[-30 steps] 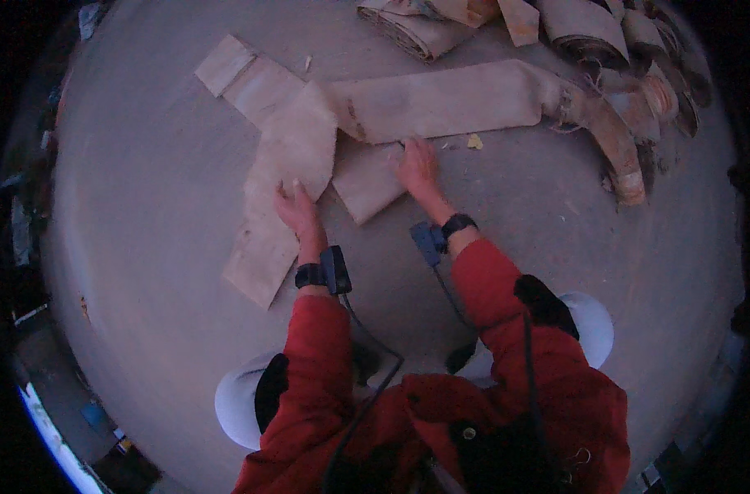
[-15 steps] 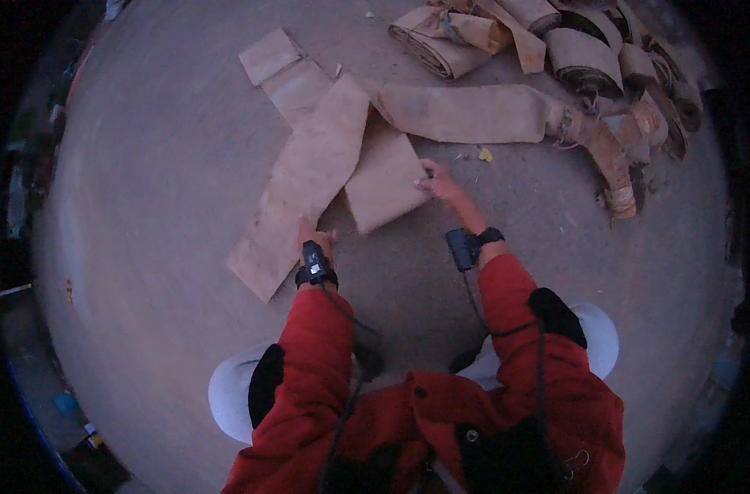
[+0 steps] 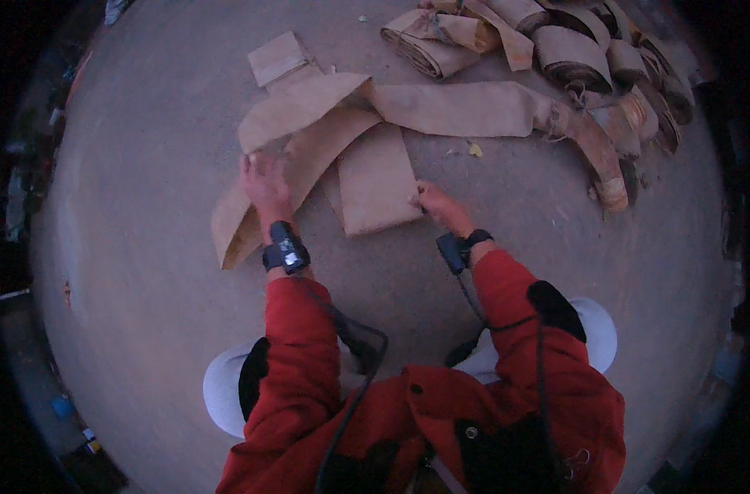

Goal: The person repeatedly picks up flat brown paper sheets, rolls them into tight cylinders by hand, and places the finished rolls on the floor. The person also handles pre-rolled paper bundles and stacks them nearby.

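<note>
A wide, flat tan strip (image 3: pixel 449 109), like stiff fabric or flattened hose, lies folded across the ground in front of me. My right hand (image 3: pixel 445 207) pinches the near right corner of a squared-off folded section (image 3: pixel 379 181). Toward the left, my left hand (image 3: pixel 266 185) has its fingertips at the edge of a raised, curling layer (image 3: pixel 305 107) and seems to grip it; motion blurs the fingers. Beneath that hand another length (image 3: pixel 321 156) bows off the ground, its near end curled over. A flat end piece (image 3: pixel 278 59) lies beyond.
Several tan rolls (image 3: pixel 568 58) are heaped at the far right. The strip's right part runs into a bunched, tied, brownish end (image 3: pixel 593 148) beside them. A small yellow scrap (image 3: pixel 475 150) lies on the grey ground (image 3: pixel 144 247). Black cables (image 3: pixel 366 329) trail from devices on my wrists.
My left hand has moved left and away from me, and the left layers of the strip have lifted and curled. My right hand stays at the folded corner, shifting slightly.
</note>
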A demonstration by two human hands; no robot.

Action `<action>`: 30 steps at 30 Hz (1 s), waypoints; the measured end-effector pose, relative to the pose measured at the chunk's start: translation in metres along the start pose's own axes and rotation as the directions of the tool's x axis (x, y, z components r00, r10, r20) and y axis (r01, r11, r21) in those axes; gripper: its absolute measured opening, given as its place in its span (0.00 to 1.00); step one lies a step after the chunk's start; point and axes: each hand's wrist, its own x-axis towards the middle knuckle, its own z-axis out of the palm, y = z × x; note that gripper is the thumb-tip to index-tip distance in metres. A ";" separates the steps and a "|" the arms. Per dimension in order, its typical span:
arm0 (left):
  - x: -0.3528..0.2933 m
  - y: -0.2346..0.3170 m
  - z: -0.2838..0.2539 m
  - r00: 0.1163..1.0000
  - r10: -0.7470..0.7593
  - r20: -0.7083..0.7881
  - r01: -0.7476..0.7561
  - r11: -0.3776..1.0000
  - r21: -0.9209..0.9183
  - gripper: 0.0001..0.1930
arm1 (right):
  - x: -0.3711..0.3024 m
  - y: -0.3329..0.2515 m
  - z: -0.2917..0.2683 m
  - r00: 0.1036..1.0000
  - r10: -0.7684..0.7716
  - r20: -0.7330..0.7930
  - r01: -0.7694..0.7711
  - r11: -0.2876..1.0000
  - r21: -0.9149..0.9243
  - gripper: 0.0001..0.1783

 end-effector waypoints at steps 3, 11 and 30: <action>-0.013 -0.041 -0.030 0.945 -0.287 -0.157 0.283 0.958 -0.048 0.23 | 0.000 0.028 0.015 0.970 0.114 0.214 -0.085 0.986 -0.143 0.23; -0.020 -0.125 -0.110 0.985 -0.170 -0.005 0.070 0.378 0.923 0.24 | -0.012 0.032 0.018 0.894 0.366 0.260 -0.240 0.878 -0.413 0.22; 0.000 0.061 -0.046 0.848 0.483 0.217 0.093 -0.539 0.837 0.17 | 0.020 -0.015 -0.036 0.994 -0.106 -0.015 0.105 0.938 0.330 0.12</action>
